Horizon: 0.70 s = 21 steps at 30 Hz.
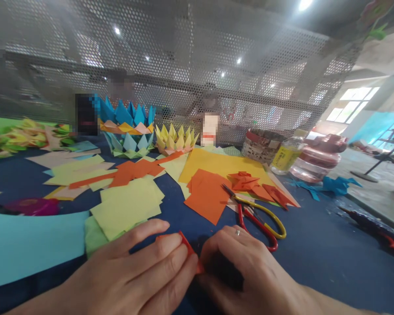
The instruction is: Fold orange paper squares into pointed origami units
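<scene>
A small folded piece of orange-red paper [189, 246] lies low in the middle of the head view, mostly covered by my hands. My left hand [151, 267] rests palm down over it, fingers pressing on it and the little finger lifted away. Its thumb is hidden. From the other side, my right hand [243, 258], with a ring on one finger, is closed in a pinch at the paper's right edge. Just beyond my right hand lie scissors [261, 218] with red and yellow handles. Orange square sheets [207, 197] lie beyond both hands.
Pale green squares [128, 205] and a light blue sheet [36, 245] lie left. Behind stand folded paper rings in blue [128, 114] and yellow [175, 139]. A bottle [284, 155], a pink jug [318, 159] and a dark pointed tool [371, 225] are right. Perforated metal mesh [184, 57] rises behind.
</scene>
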{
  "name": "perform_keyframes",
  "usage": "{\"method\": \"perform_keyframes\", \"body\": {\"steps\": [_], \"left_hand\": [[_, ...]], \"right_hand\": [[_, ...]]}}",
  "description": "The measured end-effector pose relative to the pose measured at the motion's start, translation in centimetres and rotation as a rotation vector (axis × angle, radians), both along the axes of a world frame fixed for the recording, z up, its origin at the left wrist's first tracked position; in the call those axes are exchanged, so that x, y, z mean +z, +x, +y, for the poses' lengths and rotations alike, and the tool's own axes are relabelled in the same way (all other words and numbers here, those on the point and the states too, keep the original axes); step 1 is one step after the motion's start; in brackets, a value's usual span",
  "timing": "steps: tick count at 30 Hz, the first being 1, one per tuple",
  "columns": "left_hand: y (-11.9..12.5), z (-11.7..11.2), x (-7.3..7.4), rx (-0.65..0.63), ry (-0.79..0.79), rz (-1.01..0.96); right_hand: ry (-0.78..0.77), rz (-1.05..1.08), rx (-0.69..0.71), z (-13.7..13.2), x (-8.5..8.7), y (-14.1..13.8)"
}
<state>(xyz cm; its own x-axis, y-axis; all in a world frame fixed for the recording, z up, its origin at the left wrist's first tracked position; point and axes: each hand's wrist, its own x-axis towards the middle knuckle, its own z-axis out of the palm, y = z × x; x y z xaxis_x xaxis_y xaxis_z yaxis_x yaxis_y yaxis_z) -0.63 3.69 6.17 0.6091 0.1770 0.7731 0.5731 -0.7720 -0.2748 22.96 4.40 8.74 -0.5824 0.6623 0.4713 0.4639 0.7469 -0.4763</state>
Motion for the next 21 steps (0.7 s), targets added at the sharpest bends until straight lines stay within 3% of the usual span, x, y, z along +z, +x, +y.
{"method": "perform_keyframes", "body": {"steps": [6, 11, 15, 21], "left_hand": [[0.0, 0.1, 0.1, -0.021, 0.036, 0.05], [0.5, -0.1, -0.2, -0.061, -0.168, -0.043], [0.4, 0.0, -0.5, -0.088, -0.336, -0.098], [0.0, 0.3, -0.9, -0.126, -0.321, -0.114]], "right_hand": [[0.207, -0.058, 0.049, 0.0, -0.1, 0.3], [0.406, -0.096, 0.102, 0.5, -0.5, 0.3], [0.396, -0.157, 0.11, 0.5, -0.4, 0.5], [0.38, -0.159, 0.124, 0.7, -0.2, 0.7]]}}
